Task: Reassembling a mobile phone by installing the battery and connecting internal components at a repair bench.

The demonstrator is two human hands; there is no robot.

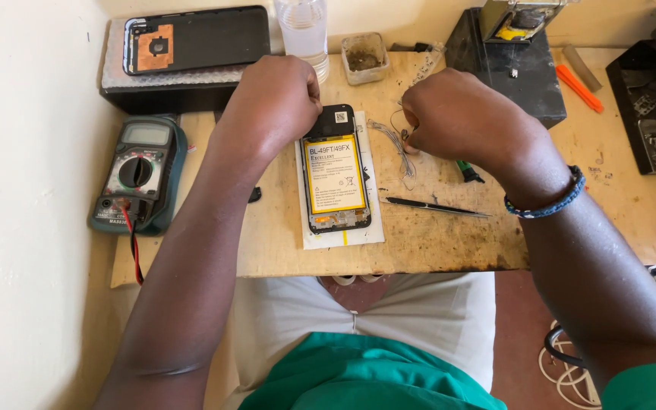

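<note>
An opened phone [336, 178] with a yellow battery lies face down on a white sheet [373, 228] in the middle of the wooden board. My left hand [275, 99] rests curled at the phone's top left corner, touching its edge. Right of the phone's top, my right hand [461, 114] is closed over a tangle of thin solder wire [398, 144]. Whether its fingers pinch the wire or a tool is hidden. Black tweezers [434, 206] lie loose on the board below that hand.
A teal multimeter [137, 173] with a red lead sits at the left. A removed phone back cover [195, 38] lies on a box at the back. A clear bottle [303, 30], a small dish [364, 57], a black stand [510, 64] and an orange tool [580, 88] line the rear.
</note>
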